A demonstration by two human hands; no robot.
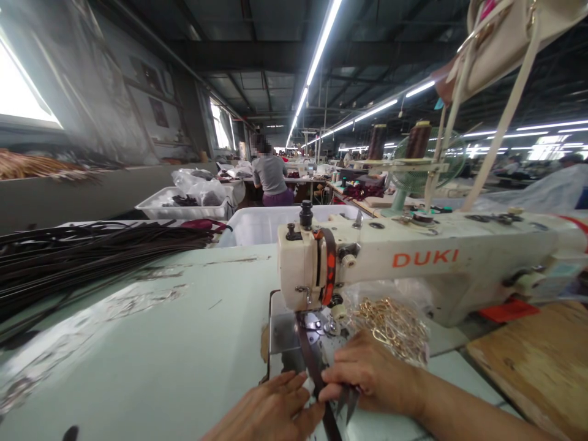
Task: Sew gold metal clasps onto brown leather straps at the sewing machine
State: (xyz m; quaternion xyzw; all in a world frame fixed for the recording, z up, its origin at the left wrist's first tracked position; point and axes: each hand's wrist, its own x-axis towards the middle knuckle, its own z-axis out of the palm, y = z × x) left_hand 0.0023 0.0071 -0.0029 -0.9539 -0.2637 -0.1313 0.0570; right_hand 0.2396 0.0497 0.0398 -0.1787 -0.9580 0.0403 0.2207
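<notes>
A cream DUKI sewing machine [413, 260] stands on the pale green table [160, 343]. A dark brown leather strap [309, 352] runs from under its needle toward me. My left hand [269, 411] lies flat beside the strap, fingers stretched against its left edge. My right hand [367, 375] pinches the strap from the right and also holds small metal snips [346, 401], blades pointing down.
A pile of dark straps [87, 251] covers the table's left. A clear bag of gold metal rings [392, 327] lies behind my right hand. White bins [266, 223] stand beyond the table, a wooden board [537, 361] sits right, and a person [272, 174] works far off.
</notes>
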